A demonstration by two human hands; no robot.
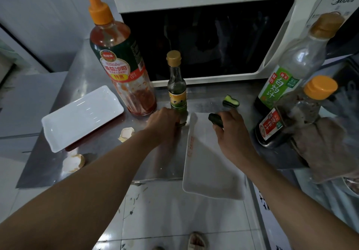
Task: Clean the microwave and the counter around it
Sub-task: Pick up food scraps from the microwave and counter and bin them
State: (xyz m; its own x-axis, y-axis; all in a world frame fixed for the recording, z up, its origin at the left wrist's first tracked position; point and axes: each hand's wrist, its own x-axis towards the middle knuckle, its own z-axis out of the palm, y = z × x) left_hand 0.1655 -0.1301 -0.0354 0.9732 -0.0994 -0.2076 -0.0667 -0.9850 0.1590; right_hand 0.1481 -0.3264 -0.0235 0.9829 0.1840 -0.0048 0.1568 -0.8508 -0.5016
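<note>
On the steel counter [108, 152], at six o'clock of the microwave [204, 36]: right hand [233, 133] pinched shut on a cucumber piece [216, 120], held over the white tray [209, 164], likely to gather scraps. Left hand [165, 125] closed on a thin green scrap [182, 124] at the small bottle [176, 86]. Eggshells [73, 162] waiting at eight o'clock.

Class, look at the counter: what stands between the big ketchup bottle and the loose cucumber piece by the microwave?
In the head view, a small gold-capped bottle stands between the ketchup bottle and cucumber piece.
</note>
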